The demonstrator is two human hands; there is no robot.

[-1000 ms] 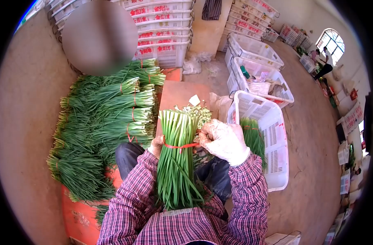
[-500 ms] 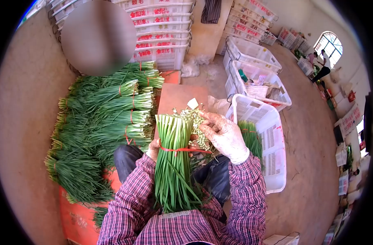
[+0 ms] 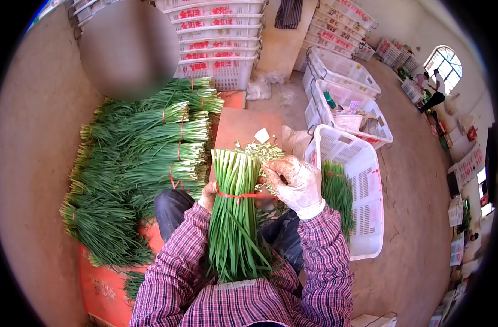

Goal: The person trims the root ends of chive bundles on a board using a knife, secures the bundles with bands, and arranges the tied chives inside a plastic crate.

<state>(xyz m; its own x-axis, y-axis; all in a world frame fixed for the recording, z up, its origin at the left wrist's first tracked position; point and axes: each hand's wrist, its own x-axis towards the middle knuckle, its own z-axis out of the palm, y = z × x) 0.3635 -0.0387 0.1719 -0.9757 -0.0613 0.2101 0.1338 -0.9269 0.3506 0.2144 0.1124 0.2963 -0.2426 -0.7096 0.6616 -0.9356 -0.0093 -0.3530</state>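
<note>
A bunch of garlic chives (image 3: 234, 218) stands upright in front of my chest, cut pale ends up, with a red tie (image 3: 238, 196) around its upper part. My left hand (image 3: 207, 197) wraps it from the left and behind, most of its fingers hidden by the stems. Just right of the cut ends is my right hand (image 3: 295, 182), in a whitish, stained glove. Its thumb and fingers are pinched together; what they hold, if anything, cannot be made out. The tie's loose end reaches right, below that hand.
Tied chive bunches (image 3: 145, 136) are piled at left on an orange-red sheet (image 3: 110, 289). Trimmed stem bits (image 3: 265, 150) lie on a board (image 3: 241, 125) ahead. At right, a white crate (image 3: 366, 218) holds chives (image 3: 336, 191). Stacked crates (image 3: 219, 54) stand behind; people (image 3: 435, 90) are far right.
My right hand has come slightly left and down toward the bunch, its fingers drawing closer together. The left hand keeps its hold on the chives. The view has shifted slightly.
</note>
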